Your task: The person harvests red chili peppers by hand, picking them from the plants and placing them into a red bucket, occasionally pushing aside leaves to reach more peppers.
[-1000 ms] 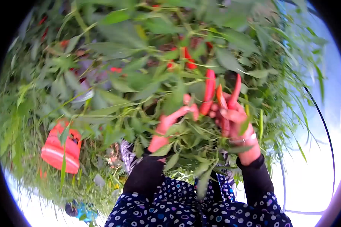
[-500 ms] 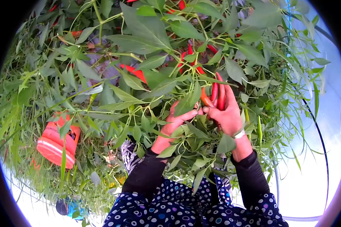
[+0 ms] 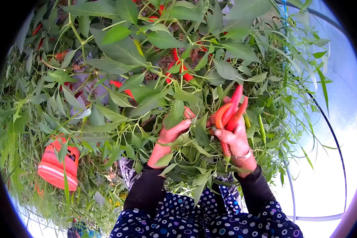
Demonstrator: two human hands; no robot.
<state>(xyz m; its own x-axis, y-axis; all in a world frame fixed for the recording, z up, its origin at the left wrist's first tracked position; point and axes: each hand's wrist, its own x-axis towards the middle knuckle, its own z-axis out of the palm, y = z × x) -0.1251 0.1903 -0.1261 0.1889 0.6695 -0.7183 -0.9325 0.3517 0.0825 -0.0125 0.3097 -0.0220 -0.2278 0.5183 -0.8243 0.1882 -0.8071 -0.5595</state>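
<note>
My right hand [image 3: 237,139] is closed around a bunch of red chili peppers [image 3: 233,105] that stick up past the fingers. One more red chili with a green stem end [image 3: 226,150] points down below the thumb. To its left, my left hand [image 3: 172,131] is among the leaves of the pepper plant [image 3: 146,101], its fingers curled and partly covered by a leaf. What those fingers hold, if anything, is hidden. Farther up the plant, several red chilies [image 3: 182,69] hang between the leaves, and another red chili [image 3: 123,88] shows left of them.
A red bucket [image 3: 53,178] sits tilted in the grass at the left, with leaves across it. Green chilies [image 3: 262,130] hang right of my right hand. A dark hose [image 3: 333,133] runs down the right side by the pale plastic sheet [image 3: 305,174].
My hands have moved apart. The right hand has drawn back and down with the chilies, which are now bunched clear of the leaves. The left hand stays in the foliage.
</note>
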